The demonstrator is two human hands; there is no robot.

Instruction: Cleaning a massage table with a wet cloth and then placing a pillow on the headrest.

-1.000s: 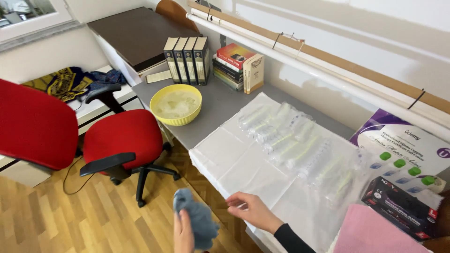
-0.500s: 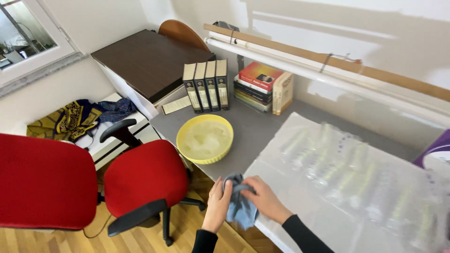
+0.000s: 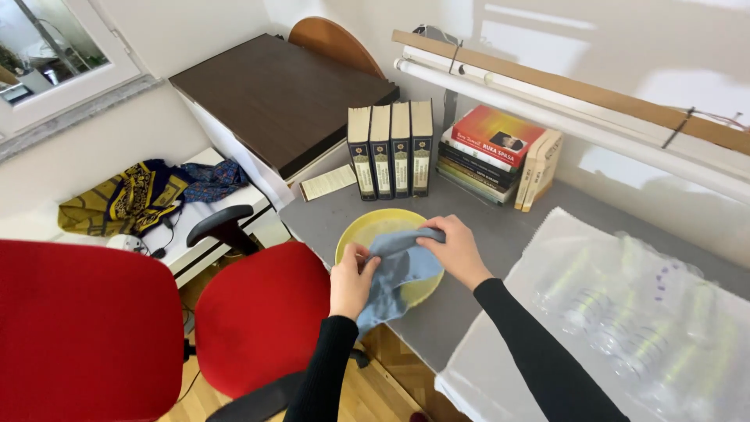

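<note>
Head view. Both hands hold a blue-grey cloth (image 3: 398,273) stretched over a yellow bowl (image 3: 361,231), which sits on the grey desk (image 3: 476,234) near its front edge. The left hand (image 3: 351,280) is closed on the cloth's near-left edge, thumb and fingers pinching it just above the bowl's rim. The right hand (image 3: 455,250) is closed on the far-right edge, fingers curled over the fabric. Between the two grips the cloth sags, and a loose tail hangs down past the desk edge. Whether the cloth touches the inside of the bowl cannot be told.

Handling assessment: the cloth appears light, soft and limp, without stiffness; it folds wherever unsupported. A pinch at an edge or corner looks sufficient, and it is unlikely to slip or be damaged. The bowl looks like rigid, lightweight plastic and could shift on the desk if pushed.

Surroundings: far of the bowl stand four matching upright books (image 3: 391,150); to their right lies a stack of books (image 3: 488,152) with a red one on top. A sheet of clear plastic packaging (image 3: 625,305) covers the desk at right. A red office chair (image 3: 258,312) stands near left, just beside the desk. Patterned fabric (image 3: 144,195) lies on a low white surface at far left.
</note>
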